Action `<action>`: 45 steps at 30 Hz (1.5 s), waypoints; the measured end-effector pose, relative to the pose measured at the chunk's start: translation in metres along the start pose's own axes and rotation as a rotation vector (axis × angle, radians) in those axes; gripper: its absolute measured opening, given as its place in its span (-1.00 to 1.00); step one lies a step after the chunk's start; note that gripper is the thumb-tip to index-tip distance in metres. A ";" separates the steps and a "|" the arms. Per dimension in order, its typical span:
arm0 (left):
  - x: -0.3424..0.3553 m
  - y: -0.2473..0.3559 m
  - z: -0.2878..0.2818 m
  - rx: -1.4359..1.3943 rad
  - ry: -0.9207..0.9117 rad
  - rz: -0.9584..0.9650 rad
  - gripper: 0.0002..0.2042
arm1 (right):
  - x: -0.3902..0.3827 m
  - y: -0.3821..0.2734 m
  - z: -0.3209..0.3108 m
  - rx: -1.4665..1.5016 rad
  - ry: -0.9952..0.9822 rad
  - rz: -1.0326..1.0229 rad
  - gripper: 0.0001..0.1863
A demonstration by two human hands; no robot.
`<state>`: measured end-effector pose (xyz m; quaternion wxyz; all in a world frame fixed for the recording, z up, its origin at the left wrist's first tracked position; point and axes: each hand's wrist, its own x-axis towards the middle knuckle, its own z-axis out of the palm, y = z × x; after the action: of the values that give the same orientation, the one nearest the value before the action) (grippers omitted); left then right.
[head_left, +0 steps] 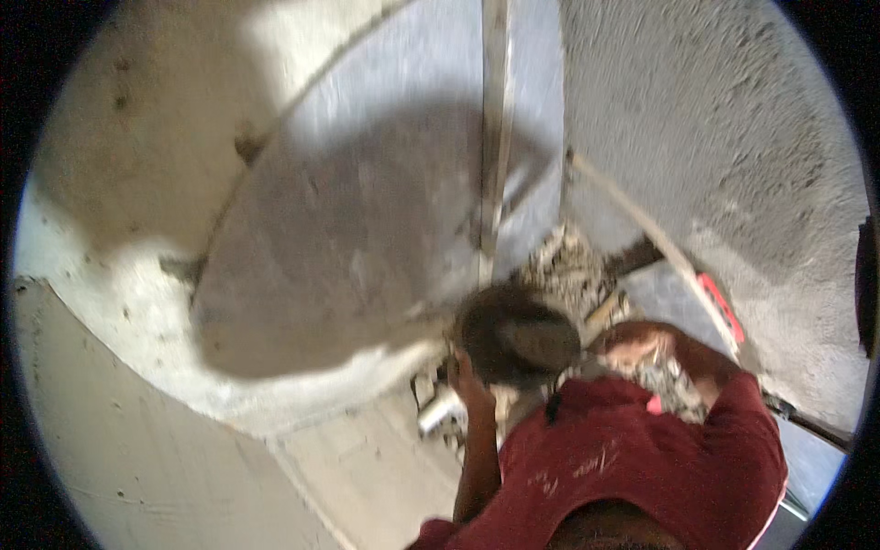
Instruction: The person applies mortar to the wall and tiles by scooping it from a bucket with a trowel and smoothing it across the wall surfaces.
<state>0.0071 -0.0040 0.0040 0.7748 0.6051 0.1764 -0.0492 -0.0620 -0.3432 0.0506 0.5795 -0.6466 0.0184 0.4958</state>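
Note:
I hold a dark round pan [519,335] in front of my chest, tilted so that its inside shows. My left hand [468,378] grips its left rim, fingers curled over the edge. At the opposite side my right hand [607,343] is closed at the rim; its fingers are blurred and partly hidden. What lies in the pan, if anything, is too dark to make out.
Rubble [561,266] covers the floor ahead, with a pale cylinder [440,411] by my left wrist. A straight bar [495,137] leans against the smooth grey wall [367,202]. A long strip [646,215] and a red handle-like piece [720,308] sit beside the rough right wall [733,137].

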 end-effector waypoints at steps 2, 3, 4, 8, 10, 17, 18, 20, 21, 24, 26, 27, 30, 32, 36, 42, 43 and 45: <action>-0.038 0.001 -0.008 -0.025 0.019 -0.008 -0.61 | -0.056 0.013 0.014 0.010 0.025 0.135 -0.44; -0.043 0.005 -0.007 -0.016 0.068 -0.015 -0.60 | -0.057 -0.016 0.037 0.049 0.045 0.183 -0.49; -0.046 0.028 0.018 -0.041 0.302 -0.096 -0.62 | -0.057 -0.028 0.042 0.067 0.092 0.236 -0.55; -0.048 0.038 0.017 -0.124 0.129 -0.012 -0.68 | -0.038 0.030 0.044 -0.328 0.248 -0.560 -0.65; -0.048 0.042 0.009 -0.071 0.132 0.008 -0.71 | -0.054 -0.047 0.049 -0.163 0.226 -0.076 -0.68; -0.048 0.060 -0.002 -0.029 0.189 -0.010 -0.68 | -0.033 -0.023 0.048 -0.957 0.506 -0.355 -0.49; -0.047 0.062 -0.005 -0.037 0.204 -0.006 -0.68 | -0.034 -0.016 0.045 -1.015 0.497 -0.278 -0.49; -0.042 0.065 -0.004 -0.300 0.053 -0.033 -0.66 | -0.028 0.034 0.022 -0.839 0.456 -0.297 -0.48; -0.043 0.070 -0.008 -0.140 0.035 0.054 -0.67 | -0.015 0.047 0.016 -0.744 0.417 -0.322 -0.47; -0.031 0.081 -0.002 -0.223 0.096 -0.073 -0.67 | 0.004 0.046 0.005 -0.926 0.477 -0.464 -0.43; -0.020 0.074 -0.017 -0.206 0.105 -0.062 -0.66 | 0.010 0.017 0.006 -1.264 0.563 -0.466 -0.41; -0.009 0.059 -0.037 -0.191 0.096 -0.027 -0.64 | 0.016 0.006 0.003 -1.280 0.465 -0.376 -0.41; -0.008 0.076 -0.036 -0.215 0.056 -0.027 -0.63 | 0.030 0.023 -0.009 -1.292 0.450 -0.400 -0.34; -0.010 0.080 -0.040 -0.260 0.044 -0.050 -0.64 | 0.029 0.034 -0.020 -1.284 0.469 -0.450 -0.22; -0.017 0.083 -0.065 -0.380 0.030 0.006 -0.61 | 0.017 0.060 -0.063 -1.262 0.565 -0.616 -0.25; -0.041 0.103 -0.085 -0.300 0.081 0.149 -0.59 | -0.044 -0.034 -0.063 -1.301 0.634 -0.692 -0.53; -0.043 0.105 -0.084 -0.260 0.139 0.143 -0.58 | -0.040 -0.044 -0.058 -1.298 0.645 -0.690 -0.50; -0.050 0.121 -0.077 -0.131 0.255 0.094 -0.57 | -0.030 -0.069 -0.044 -1.389 0.655 -0.617 -0.52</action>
<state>-0.0208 0.0943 0.1158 0.7854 0.5622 0.2477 0.0760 -0.0092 -0.3707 0.1135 0.1233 -0.9451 -0.3027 -0.0005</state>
